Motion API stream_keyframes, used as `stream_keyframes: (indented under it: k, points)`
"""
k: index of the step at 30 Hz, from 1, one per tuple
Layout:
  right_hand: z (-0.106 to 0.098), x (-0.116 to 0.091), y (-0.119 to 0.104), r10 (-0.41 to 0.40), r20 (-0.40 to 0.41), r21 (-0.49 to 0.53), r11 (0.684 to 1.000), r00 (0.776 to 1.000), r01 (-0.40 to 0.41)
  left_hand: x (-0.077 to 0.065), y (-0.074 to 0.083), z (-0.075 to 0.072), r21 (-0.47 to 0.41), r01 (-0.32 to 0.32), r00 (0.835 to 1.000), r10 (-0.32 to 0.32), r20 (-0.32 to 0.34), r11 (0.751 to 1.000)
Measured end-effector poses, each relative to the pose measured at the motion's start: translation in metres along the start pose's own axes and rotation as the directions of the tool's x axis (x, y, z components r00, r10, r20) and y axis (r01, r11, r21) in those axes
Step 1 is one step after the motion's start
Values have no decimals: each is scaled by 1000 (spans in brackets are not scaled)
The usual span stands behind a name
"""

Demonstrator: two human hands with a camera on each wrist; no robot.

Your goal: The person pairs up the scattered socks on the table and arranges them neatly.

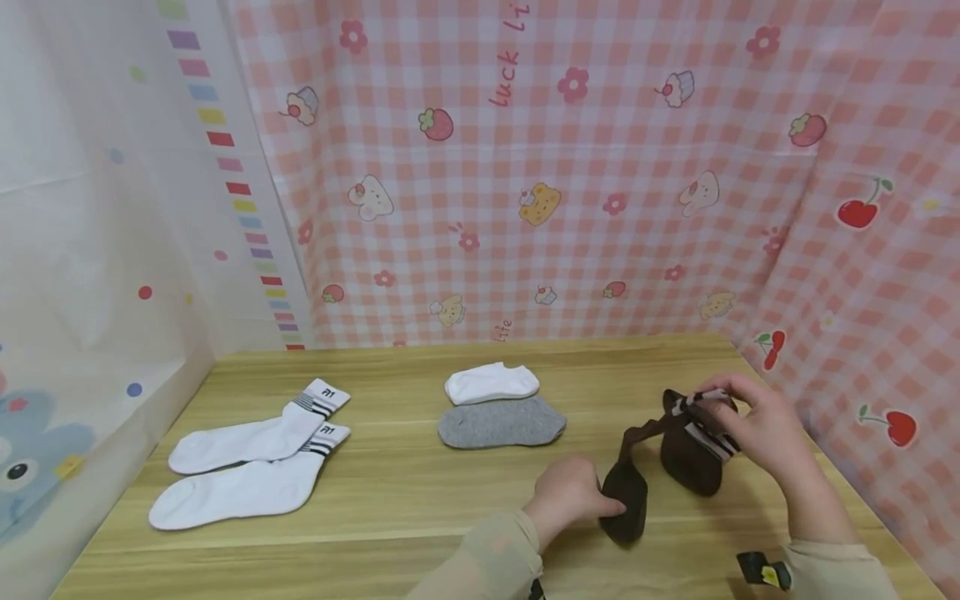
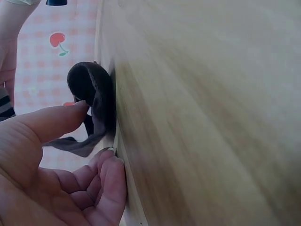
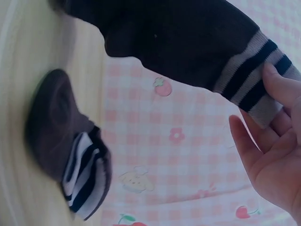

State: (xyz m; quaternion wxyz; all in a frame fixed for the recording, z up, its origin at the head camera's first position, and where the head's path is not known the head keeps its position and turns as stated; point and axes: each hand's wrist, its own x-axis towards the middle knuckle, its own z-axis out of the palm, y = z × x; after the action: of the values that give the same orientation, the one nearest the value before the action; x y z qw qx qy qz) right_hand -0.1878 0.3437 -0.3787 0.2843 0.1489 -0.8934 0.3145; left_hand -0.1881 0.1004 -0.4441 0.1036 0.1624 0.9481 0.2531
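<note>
Right hand [image 1: 761,427] raised, pinching dark brown sock [image 1: 627,492] by striped cuff [image 3: 254,77]; left hand [image 1: 572,497] low, half-open at foot end. Long axis slants, foot lower-left in head view.

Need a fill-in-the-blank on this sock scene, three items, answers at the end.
1. The dark brown sock pinched by the right hand has a cuff patterned with ____.
2. In the head view, just beyond the gray low-cut sock lies another low-cut sock, colored ____.
3. On the left side of the wood-grain table in the head view, the number of white socks with striped cuffs is ____.

Missing words: stripes; white; two.
</note>
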Motion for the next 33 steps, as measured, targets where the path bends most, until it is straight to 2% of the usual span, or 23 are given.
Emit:
stream_keyframes:
  k: [3,10,16,19,23,25,30,33]
  points:
    - [-1,2,-9,21,-46,21,1000,999,-20,0,1,1,10,6,1000,-6,2,1000]
    - [-1,9,-22,2,-167,107,994,986,16,-1,5,3,0,8,1000,-8,3,1000]
    - [-1,11,-28,57,-261,206,979,964,-2,-2,6,6,-5,-55,998,55,3,998]
    - [-2,12,-27,78,-322,246,969,944,4,-2,3,8,-22,-99,994,98,-46,995]
    - [-5,13,-23,105,-394,293,956,913,16,-1,-4,9,-103,-148,983,135,-126,984]
    - [-7,13,-21,152,-422,299,954,894,-22,0,-7,8,-158,-171,975,143,-173,972]
    - [-11,10,-17,252,-471,263,955,845,-138,2,-15,2,-332,-224,946,123,-299,916]
    - [-13,10,-15,262,-485,276,951,834,-138,3,-19,-4,-399,-243,929,92,-360,884]
